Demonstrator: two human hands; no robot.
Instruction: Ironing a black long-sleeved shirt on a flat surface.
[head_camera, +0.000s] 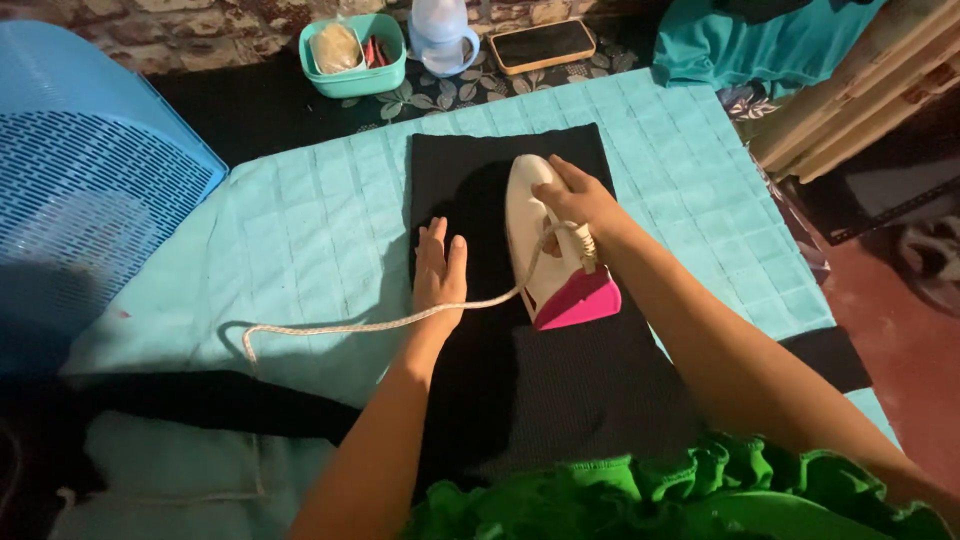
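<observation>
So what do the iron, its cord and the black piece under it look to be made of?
Iron: looks like smooth, slightly glossy plastic, white with a pink heel. Cord: seemingly braided fabric sheath, with a woven pattern. Black cloth: matte fabric, probably knit; faint ribbing shows nearer the person.

Open turquoise cloth (300, 230) lies left of the black fabric (470, 180), crossed only by the iron's white cord (350, 326). A blue perforated basket (80, 190) blocks the far left; a green tub (352, 55), bottle (440, 35) and phone (542, 44) line the far edge beyond.
</observation>
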